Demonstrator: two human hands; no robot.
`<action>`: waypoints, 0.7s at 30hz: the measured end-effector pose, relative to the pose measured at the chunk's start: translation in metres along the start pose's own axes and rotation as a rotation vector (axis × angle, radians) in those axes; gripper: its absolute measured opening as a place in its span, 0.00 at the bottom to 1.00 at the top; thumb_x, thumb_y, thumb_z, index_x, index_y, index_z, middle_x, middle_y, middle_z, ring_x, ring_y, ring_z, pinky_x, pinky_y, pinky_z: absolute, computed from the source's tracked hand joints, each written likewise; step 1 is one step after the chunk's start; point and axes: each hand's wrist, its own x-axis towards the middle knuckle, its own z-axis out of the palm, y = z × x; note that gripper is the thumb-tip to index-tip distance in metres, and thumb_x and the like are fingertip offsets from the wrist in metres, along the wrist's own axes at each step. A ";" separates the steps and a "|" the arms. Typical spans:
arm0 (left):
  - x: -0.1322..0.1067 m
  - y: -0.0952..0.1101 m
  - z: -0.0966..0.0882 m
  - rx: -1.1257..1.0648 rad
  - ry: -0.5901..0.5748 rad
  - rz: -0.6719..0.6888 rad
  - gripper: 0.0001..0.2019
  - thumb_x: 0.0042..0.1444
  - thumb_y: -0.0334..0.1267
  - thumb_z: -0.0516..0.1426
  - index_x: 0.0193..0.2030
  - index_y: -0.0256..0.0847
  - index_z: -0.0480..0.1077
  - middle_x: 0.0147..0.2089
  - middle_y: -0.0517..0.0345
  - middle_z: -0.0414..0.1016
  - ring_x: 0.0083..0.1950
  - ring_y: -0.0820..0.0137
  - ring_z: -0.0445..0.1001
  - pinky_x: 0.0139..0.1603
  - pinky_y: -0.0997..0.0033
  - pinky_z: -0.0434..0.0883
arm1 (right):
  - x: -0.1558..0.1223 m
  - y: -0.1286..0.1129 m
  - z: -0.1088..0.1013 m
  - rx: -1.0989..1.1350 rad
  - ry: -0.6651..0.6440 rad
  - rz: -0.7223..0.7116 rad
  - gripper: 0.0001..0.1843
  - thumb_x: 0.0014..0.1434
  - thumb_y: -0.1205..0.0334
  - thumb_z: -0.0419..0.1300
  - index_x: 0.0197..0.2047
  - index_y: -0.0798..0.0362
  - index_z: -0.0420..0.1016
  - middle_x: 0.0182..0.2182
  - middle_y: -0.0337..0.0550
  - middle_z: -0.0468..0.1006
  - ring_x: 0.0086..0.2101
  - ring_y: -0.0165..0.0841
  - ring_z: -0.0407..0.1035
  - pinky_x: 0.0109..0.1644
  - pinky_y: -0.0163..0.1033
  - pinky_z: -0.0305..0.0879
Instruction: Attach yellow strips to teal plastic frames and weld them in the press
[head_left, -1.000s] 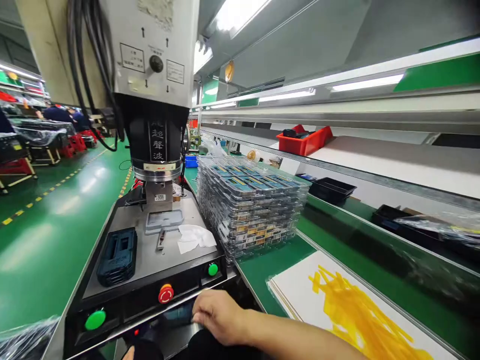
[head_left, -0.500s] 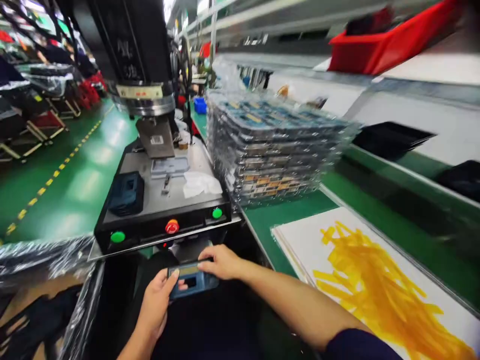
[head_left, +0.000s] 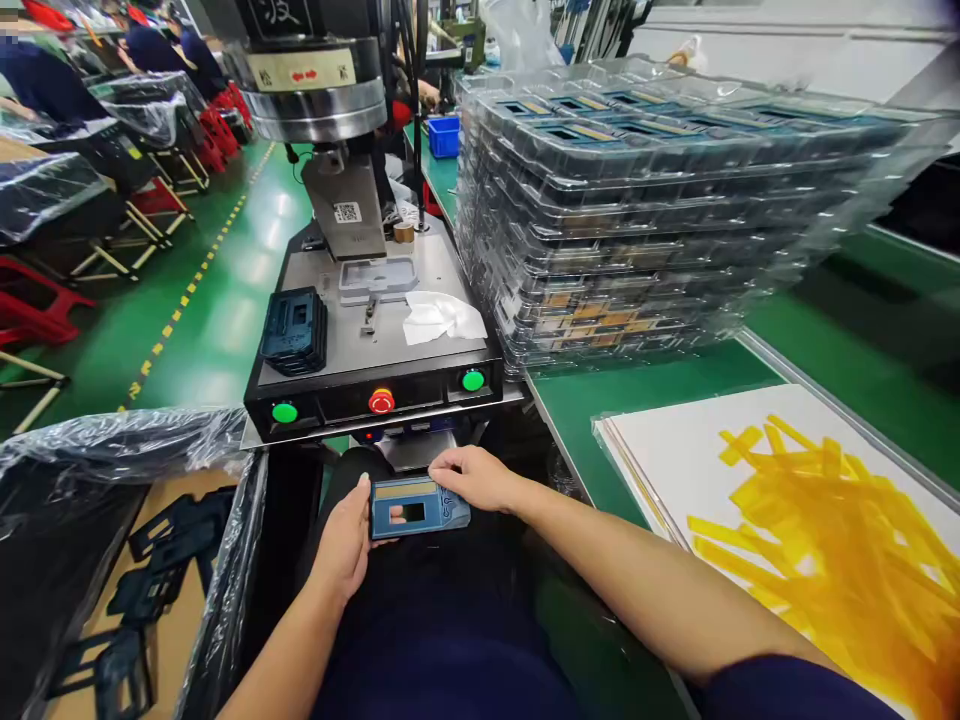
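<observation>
Blue frame (head_left: 417, 507) sits in both your hands, low over your lap. It is a small flat plastic piece with a window cut in its middle and a yellow strip along its top edge. Your left hand (head_left: 343, 540) has its grip closed on the frame's left end, with the thumb on top and the palm under it. Your right hand (head_left: 474, 476) pinches the frame's far right corner with its fingertips.

Just beyond your grip stands the black machine (head_left: 367, 395). Its front edge is right above your hands. A red button (head_left: 381, 401) is straight ahead of the frame, with one green button (head_left: 284, 412) to the left and another green button (head_left: 472, 380) to the right. Farther on, a dark blue part (head_left: 295, 331) lies on the machine's grey top, and a white cloth (head_left: 441, 319) lies near it. The metal press head (head_left: 346, 213) hangs above them.

To the right of your grip, on the green surface (head_left: 630, 395), is a tall stack of clear trays (head_left: 637, 215). Nearer to you on that side lies a white sheet (head_left: 675, 460) with yellow strips (head_left: 832, 540) stuck on it.

To the left of your grip is a box lined with plastic (head_left: 120, 460). Dark frames (head_left: 161, 560) lie inside it.
</observation>
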 end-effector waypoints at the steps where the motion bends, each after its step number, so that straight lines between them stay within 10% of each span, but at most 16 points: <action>1: 0.000 0.000 0.000 0.005 -0.002 0.004 0.31 0.47 0.62 0.60 0.45 0.34 0.70 0.32 0.50 0.78 0.34 0.63 0.77 0.30 0.67 0.72 | 0.000 0.000 0.000 -0.001 -0.001 0.002 0.11 0.58 0.59 0.57 0.38 0.53 0.80 0.33 0.38 0.80 0.34 0.30 0.72 0.37 0.33 0.63; 11: -0.007 -0.004 0.002 0.296 -0.089 0.207 0.21 0.49 0.56 0.61 0.38 0.38 0.70 0.36 0.54 0.78 0.39 0.65 0.77 0.42 0.69 0.72 | -0.006 -0.007 0.001 -0.153 0.040 -0.106 0.12 0.54 0.55 0.65 0.40 0.52 0.79 0.36 0.40 0.80 0.36 0.32 0.71 0.39 0.34 0.62; 21: -0.003 0.002 -0.001 0.696 0.032 0.344 0.22 0.54 0.60 0.54 0.35 0.41 0.71 0.28 0.55 0.77 0.32 0.64 0.74 0.33 0.70 0.66 | -0.008 -0.012 0.005 -0.243 0.071 -0.095 0.14 0.58 0.52 0.61 0.42 0.52 0.79 0.36 0.43 0.79 0.35 0.34 0.71 0.37 0.35 0.61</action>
